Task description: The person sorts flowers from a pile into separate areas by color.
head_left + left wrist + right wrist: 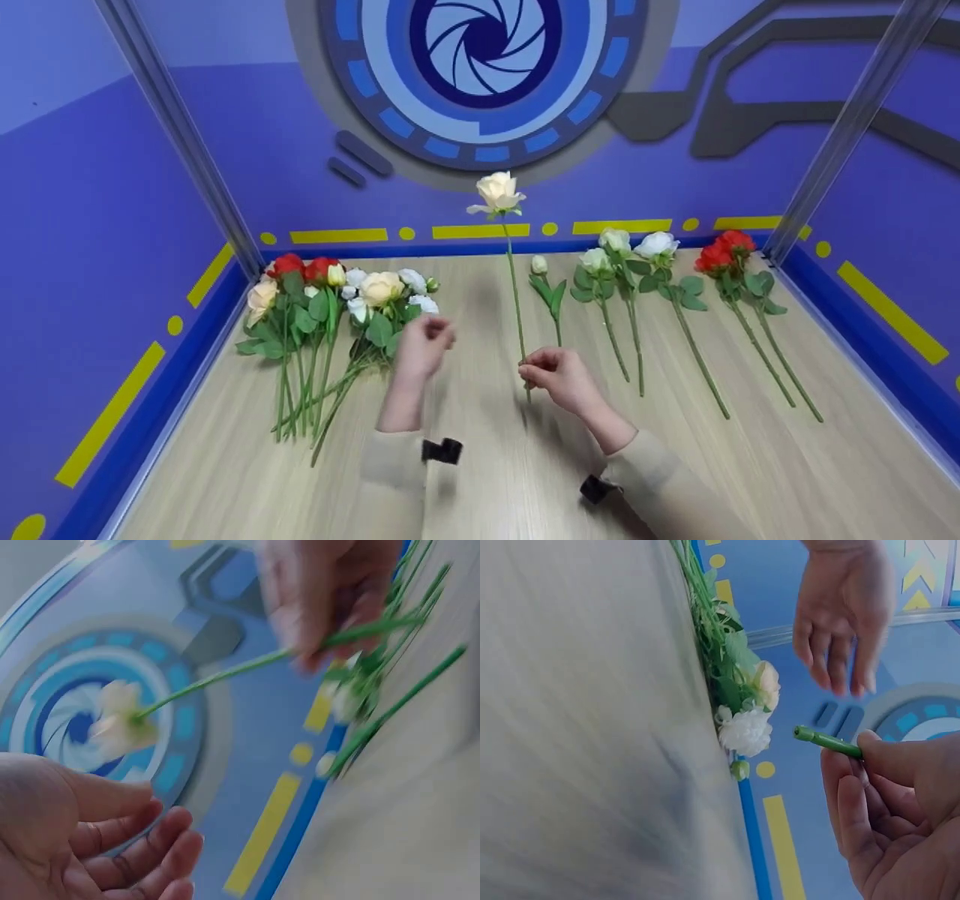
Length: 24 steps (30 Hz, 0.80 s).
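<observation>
Between thumb and fingers my right hand (559, 379) pinches the lower stem of a cream artificial rose (498, 193). The flower stands nearly upright, its bloom high against the back wall in the head view. In the right wrist view the cut end of its green stem (826, 741) pokes out past the fingertips. My left hand (425, 345) holds nothing; its fingers are loosely bent, to the left of the stem. In the left wrist view this hand (112, 840) is below the blurred bloom (124, 720), apart from it. Behind it lies a peach rose (381, 288) among white flowers.
At the left, red roses (288, 265) lie bundled with other stems. Along the right lie a white tulip (539, 264), pale green roses (597, 261), a white rose (657, 244) and red roses (716, 259). A blue wall (247, 165) encloses the wooden table (510, 480).
</observation>
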{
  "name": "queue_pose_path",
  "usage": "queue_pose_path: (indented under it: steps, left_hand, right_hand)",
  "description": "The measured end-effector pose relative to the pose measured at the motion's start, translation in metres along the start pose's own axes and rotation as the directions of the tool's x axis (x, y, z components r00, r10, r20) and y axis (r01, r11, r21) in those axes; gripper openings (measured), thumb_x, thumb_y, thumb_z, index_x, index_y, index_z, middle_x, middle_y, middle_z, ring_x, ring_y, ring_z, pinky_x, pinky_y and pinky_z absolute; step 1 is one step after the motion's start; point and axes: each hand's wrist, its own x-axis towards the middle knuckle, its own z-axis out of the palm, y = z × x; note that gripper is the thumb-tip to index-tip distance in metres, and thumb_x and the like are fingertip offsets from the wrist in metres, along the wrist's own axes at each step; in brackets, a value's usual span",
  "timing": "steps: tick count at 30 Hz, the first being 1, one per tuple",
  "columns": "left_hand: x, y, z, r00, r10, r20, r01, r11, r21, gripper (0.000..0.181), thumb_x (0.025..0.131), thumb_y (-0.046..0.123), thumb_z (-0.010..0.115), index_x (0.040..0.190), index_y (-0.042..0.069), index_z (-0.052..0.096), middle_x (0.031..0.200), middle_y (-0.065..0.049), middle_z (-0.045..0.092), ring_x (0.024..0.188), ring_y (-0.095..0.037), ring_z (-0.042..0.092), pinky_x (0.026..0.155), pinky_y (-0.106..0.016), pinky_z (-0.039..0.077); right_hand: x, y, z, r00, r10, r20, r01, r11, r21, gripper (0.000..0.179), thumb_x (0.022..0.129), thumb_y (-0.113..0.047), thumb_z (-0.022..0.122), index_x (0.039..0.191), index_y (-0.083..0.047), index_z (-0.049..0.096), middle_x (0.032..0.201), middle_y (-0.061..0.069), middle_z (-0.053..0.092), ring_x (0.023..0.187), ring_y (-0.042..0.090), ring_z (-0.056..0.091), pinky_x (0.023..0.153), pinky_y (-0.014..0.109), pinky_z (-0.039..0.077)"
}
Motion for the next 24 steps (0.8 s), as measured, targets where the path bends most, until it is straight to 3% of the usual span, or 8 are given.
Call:
queue_pose_path:
  steps: [2, 4, 6, 8, 12, 17, 21, 24]
  left_hand:
    - [0.003, -0.007, -0.021, 0.995, -0.063, -0.076, 0.070, 0.994, 0.088, 0.020, 0.097, 0.015, 0.069, 0.107, -0.002, 0.068, 0.096, -0.017, 0.073, 0.085, -0.026, 0.070, 0.073, -0.034, 0.055]
    - [0.003, -0.015, -0.040, 0.981, -0.144, -0.129, 0.166, 0.969, 0.182, 0.022, 0.098, 0.018, 0.069, 0.110, 0.000, 0.065, 0.103, -0.017, 0.071, 0.091, -0.031, 0.069, 0.078, -0.040, 0.054]
    - [0.001, -0.022, -0.056, 0.963, -0.226, -0.150, 0.260, 0.925, 0.277, 0.024, 0.098, 0.019, 0.068, 0.114, 0.001, 0.064, 0.111, -0.019, 0.070, 0.099, -0.035, 0.068, 0.083, -0.046, 0.053]
    - [0.000, -0.029, -0.066, 0.943, -0.304, -0.133, 0.332, 0.876, 0.351, 0.028, 0.098, 0.020, 0.068, 0.118, 0.001, 0.063, 0.118, -0.020, 0.068, 0.107, -0.039, 0.066, 0.087, -0.050, 0.053]
    - [0.001, -0.040, -0.069, 0.921, -0.386, -0.061, 0.364, 0.792, 0.490, 0.038, 0.094, 0.022, 0.072, 0.121, -0.003, 0.066, 0.125, -0.026, 0.068, 0.113, -0.044, 0.065, 0.094, -0.060, 0.053]
    - [0.005, -0.048, -0.058, 0.895, -0.446, 0.005, 0.356, 0.721, 0.594, 0.047, 0.090, 0.028, 0.077, 0.123, -0.004, 0.066, 0.130, -0.027, 0.067, 0.118, -0.043, 0.064, 0.101, -0.062, 0.050]
    - [0.006, -0.056, -0.055, 0.891, -0.454, -0.010, 0.368, 0.708, 0.603, 0.030, 0.087, 0.019, 0.076, 0.107, -0.002, 0.069, 0.113, -0.024, 0.071, 0.095, -0.033, 0.064, 0.082, -0.046, 0.055]
    - [0.005, -0.059, -0.056, 0.883, -0.469, 0.005, 0.393, 0.746, 0.537, 0.011, 0.087, 0.011, 0.073, 0.090, 0.001, 0.072, 0.085, -0.014, 0.072, 0.071, -0.024, 0.060, 0.064, -0.035, 0.049]
  right_hand:
    - [0.003, 0.005, 0.000, 0.999, 0.040, -0.024, -0.040, 0.999, -0.014, 0.011, 0.095, -0.004, 0.071, 0.094, 0.007, 0.073, 0.084, 0.015, 0.075, 0.069, 0.006, 0.065, 0.065, 0.021, 0.056]
    - [0.005, 0.009, 0.001, 0.996, 0.075, -0.056, -0.077, 0.996, -0.043, 0.010, 0.094, -0.004, 0.072, 0.092, 0.006, 0.073, 0.081, 0.012, 0.074, 0.068, 0.007, 0.064, 0.063, 0.020, 0.054]
    - [0.008, 0.014, 0.002, 0.990, 0.108, -0.095, -0.115, 0.990, -0.078, 0.009, 0.093, -0.003, 0.073, 0.090, 0.005, 0.073, 0.077, 0.009, 0.073, 0.065, 0.007, 0.062, 0.060, 0.020, 0.051]
    - [0.010, 0.018, 0.002, 0.983, 0.134, -0.124, -0.148, 0.982, -0.114, 0.008, 0.091, -0.003, 0.075, 0.086, 0.003, 0.073, 0.072, 0.005, 0.072, 0.062, 0.006, 0.059, 0.057, 0.021, 0.048]
    - [0.017, 0.022, 0.004, 0.974, 0.174, -0.143, -0.201, 0.960, -0.195, 0.011, 0.089, -0.004, 0.077, 0.080, -0.001, 0.073, 0.066, 0.000, 0.067, 0.057, 0.007, 0.055, 0.053, 0.021, 0.043]
    - [0.026, 0.020, 0.010, 0.965, 0.231, -0.126, -0.257, 0.929, -0.267, 0.013, 0.089, -0.006, 0.078, 0.078, -0.003, 0.072, 0.067, 0.001, 0.067, 0.058, 0.008, 0.057, 0.052, 0.021, 0.043]
    - [0.031, 0.020, 0.016, 0.962, 0.248, -0.111, -0.271, 0.912, -0.308, 0.018, 0.088, -0.006, 0.079, 0.073, -0.005, 0.069, 0.065, 0.000, 0.065, 0.057, 0.008, 0.056, 0.051, 0.020, 0.043]
    - [0.034, 0.021, 0.020, 0.955, 0.275, -0.108, -0.295, 0.898, -0.325, 0.024, 0.087, -0.008, 0.081, 0.069, -0.008, 0.065, 0.063, -0.002, 0.061, 0.056, 0.008, 0.055, 0.051, 0.020, 0.041]
